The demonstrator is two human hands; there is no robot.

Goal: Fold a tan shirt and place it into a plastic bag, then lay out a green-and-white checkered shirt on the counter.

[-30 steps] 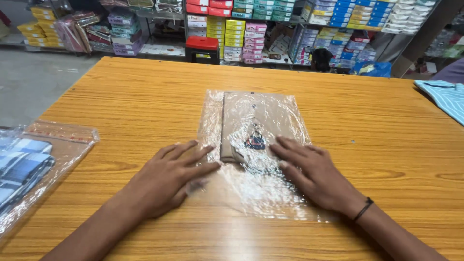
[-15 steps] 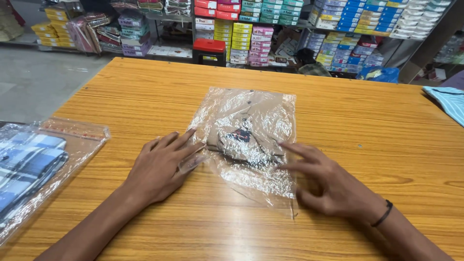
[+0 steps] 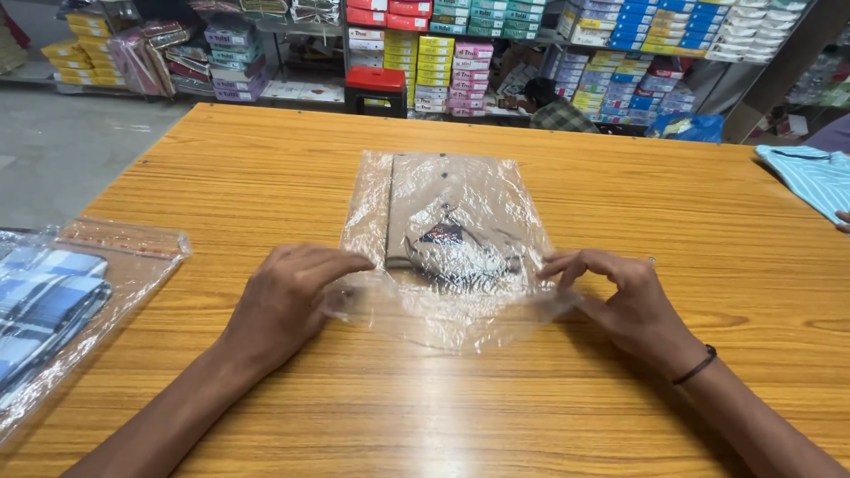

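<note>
A folded beige shirt (image 3: 425,208) with a small tag lies inside a clear plastic bag (image 3: 372,212) on the orange wooden table (image 3: 266,168). My left hand (image 3: 288,301) pinches the bag's near left corner, fingers curled on the film. On the other side my right hand (image 3: 624,296) grips the near right corner; a black band circles its wrist. The bag's open near end is lifted slightly off the table between my hands.
A bagged blue checked shirt (image 3: 44,301) lies at the table's left edge. A light blue striped shirt (image 3: 810,177) lies at the far right. Shelves of coloured boxes (image 3: 460,53) and a red stool (image 3: 376,84) stand beyond the table.
My hands went from lying flat on the bag to pinching its near corners. The shirt slid further up into the bag, and the near flap has lifted off the table.
</note>
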